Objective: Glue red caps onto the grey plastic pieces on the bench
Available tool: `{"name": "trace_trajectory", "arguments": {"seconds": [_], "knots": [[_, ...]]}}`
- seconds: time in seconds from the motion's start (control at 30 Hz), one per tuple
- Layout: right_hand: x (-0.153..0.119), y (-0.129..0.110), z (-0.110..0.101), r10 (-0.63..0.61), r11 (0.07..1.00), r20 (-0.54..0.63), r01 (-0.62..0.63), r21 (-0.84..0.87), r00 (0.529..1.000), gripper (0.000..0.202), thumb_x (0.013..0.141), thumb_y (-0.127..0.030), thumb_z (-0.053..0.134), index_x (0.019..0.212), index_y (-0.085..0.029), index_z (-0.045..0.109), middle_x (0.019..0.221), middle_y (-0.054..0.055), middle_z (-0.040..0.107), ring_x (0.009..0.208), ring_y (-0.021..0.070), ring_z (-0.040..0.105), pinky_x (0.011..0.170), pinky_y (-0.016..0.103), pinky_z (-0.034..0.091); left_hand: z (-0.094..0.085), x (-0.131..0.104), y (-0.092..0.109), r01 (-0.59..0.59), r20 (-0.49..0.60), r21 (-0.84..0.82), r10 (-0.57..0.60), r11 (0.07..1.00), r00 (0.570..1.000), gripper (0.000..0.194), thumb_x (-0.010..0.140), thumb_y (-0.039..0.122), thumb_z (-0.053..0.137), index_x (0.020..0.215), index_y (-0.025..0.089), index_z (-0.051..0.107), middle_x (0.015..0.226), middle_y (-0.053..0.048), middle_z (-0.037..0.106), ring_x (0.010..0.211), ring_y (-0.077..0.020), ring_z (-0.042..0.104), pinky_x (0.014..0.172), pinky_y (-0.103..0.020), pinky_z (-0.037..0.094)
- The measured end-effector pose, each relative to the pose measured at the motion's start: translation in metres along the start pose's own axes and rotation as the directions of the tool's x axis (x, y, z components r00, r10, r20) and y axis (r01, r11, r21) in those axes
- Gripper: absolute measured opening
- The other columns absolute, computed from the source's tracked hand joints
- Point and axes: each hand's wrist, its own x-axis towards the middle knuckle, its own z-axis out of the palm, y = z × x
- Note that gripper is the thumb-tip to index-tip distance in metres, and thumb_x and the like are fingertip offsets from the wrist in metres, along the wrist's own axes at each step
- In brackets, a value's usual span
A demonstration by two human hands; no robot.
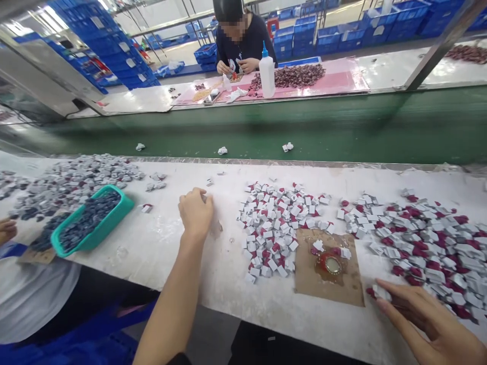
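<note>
My right hand (pixel 437 320) pinches a small grey-white and dark red piece (pixel 380 292) between thumb and fingertips, low over the table at the right. Left of it lies a brown cardboard square (pixel 323 289) with a wet, glossy patch. On that square are a round cap-like disc (pixel 333 265) with a beaded rim and a few small pieces (pixel 318 246). My left hand (pixel 196 212) rests near the table's middle with its fingers curled; whatever they may hold is hidden. Just beyond it sits a small grey-white piece (pixel 209 181).
Piles of grey-white and dark red pieces (pixel 268 228) (pixel 429 243) flank the cardboard. A teal basket (pixel 127 204) of dark pieces stands left, near a neighbour's hand (pixel 6 230). Several clumps (pixel 222 150) lie on the green belt (pixel 342 132). Across it a person (pixel 247 45) works behind a white bottle (pixel 267 76).
</note>
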Motion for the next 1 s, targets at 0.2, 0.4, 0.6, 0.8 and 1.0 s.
{"name": "trace_trajectory", "arguments": {"seconds": [0.2,0.4,0.6,0.8,1.0], "knots": [[-0.002,-0.031,-0.003,-0.030,0.999,-0.023,0.030,0.032,0.999,0.042,0.097,-0.072,0.084,0.109,-0.034,0.094,0.112,0.008,0.091,0.078,0.0284,0.091,0.068,0.030,0.077,-0.008,-0.039,0.001,-0.013,0.189,-0.356,0.085,0.935,0.978,0.042,0.086,0.057,0.081,0.109,0.022,0.080,0.111,-0.013,0.087,0.105,-0.0319,0.083,0.100,-0.048,0.070],[-0.001,-0.045,-0.006,-0.032,0.989,-0.031,0.036,0.143,0.999,0.041,0.098,-0.069,0.088,0.104,-0.030,0.095,0.111,0.010,0.092,0.091,0.0295,0.094,0.076,0.028,0.078,-0.016,-0.085,-0.006,0.054,0.243,-0.522,0.088,0.851,0.966,0.051,0.083,0.059,0.091,0.115,0.020,0.080,0.116,-0.013,0.086,0.111,-0.0313,0.086,0.107,-0.048,0.072],[0.001,-0.040,-0.016,-0.068,0.998,-0.002,0.068,0.002,0.998,0.028,0.099,-0.059,0.084,0.108,-0.035,0.095,0.109,0.006,0.093,0.079,0.0270,0.091,0.056,0.027,0.072,-0.019,-0.116,-0.023,-0.127,0.162,-0.288,0.178,0.949,0.971,0.040,0.091,0.047,0.079,0.123,0.023,0.079,0.118,-0.012,0.086,0.112,-0.0322,0.084,0.110,-0.051,0.069],[0.008,-0.066,-0.011,0.153,0.980,-0.108,-0.137,0.147,0.982,0.034,0.086,-0.063,0.093,0.095,-0.031,0.096,0.092,0.006,0.092,0.076,0.0294,0.090,0.067,0.032,0.076,-0.015,-0.125,-0.032,-0.278,0.138,-0.145,0.297,0.950,0.945,0.035,0.100,0.044,0.070,0.127,0.022,0.078,0.117,-0.011,0.084,0.097,-0.0277,0.082,0.096,-0.044,0.070],[0.023,-0.088,0.006,0.299,0.782,0.067,-0.284,0.554,0.952,0.030,0.085,-0.055,0.103,0.103,-0.032,0.098,0.089,0.006,0.091,0.079,0.0243,0.088,0.075,0.032,0.076,-0.005,-0.111,-0.032,-0.401,0.089,-0.107,0.410,0.910,0.907,0.030,0.095,0.044,0.069,0.113,0.024,0.083,0.127,-0.011,0.081,0.090,-0.0246,0.079,0.088,-0.042,0.069]]}}
